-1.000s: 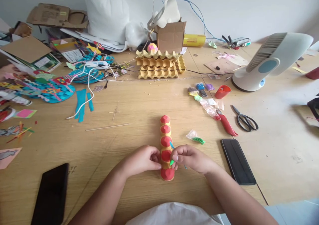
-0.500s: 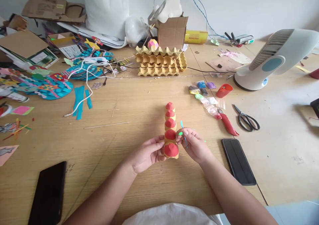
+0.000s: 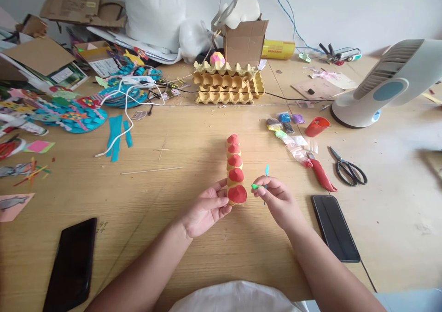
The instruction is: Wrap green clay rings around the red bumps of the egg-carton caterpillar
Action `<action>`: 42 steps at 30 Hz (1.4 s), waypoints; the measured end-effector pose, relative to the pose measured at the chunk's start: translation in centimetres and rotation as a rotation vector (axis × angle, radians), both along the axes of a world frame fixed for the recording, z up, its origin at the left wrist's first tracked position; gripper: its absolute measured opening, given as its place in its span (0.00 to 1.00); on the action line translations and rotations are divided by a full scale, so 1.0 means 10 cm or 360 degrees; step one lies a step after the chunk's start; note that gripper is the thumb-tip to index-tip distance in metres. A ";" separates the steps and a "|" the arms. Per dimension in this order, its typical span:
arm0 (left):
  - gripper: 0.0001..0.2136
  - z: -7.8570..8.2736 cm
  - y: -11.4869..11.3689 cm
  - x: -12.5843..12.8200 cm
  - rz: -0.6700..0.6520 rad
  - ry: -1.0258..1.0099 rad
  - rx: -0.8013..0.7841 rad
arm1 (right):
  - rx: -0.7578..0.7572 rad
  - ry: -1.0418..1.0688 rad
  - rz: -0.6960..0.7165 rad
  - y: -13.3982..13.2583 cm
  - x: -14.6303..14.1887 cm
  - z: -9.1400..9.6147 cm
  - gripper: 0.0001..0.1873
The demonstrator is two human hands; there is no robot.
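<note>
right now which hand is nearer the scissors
Right. The right hand, pinching a green piece, is left of the scissors and closer to the person; the left hand, gripping the red-topped strip, is farther left.

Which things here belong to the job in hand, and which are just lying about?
In the job:
Red-topped egg carton strip, in the left hand
Green lump and blue stick, in the right hand
Probably the small packets

Seemingly just lying about:
Left phone
Right phone
Fan
Scissors
</note>
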State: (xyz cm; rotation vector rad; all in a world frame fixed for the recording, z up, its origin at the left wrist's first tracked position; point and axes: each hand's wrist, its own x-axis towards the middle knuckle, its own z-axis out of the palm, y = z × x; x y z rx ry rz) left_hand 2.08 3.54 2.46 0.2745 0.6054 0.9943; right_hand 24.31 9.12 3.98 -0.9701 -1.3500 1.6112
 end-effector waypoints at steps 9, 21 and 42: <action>0.26 0.09 -0.04 0.07 0.0352 0.0118 -0.0057 | 0.0734 -0.0411 0.0075 -0.21 -0.09 0.06 0.05; 0.15 0.07 -0.11 0.15 0.0259 0.0223 0.0300 | 0.0762 -0.0276 0.0074 -0.27 -0.20 0.05 0.05; 0.10 0.10 -0.16 0.28 0.0532 0.0407 0.0224 | 0.0938 -0.0445 -0.0055 -0.30 -0.25 0.03 0.03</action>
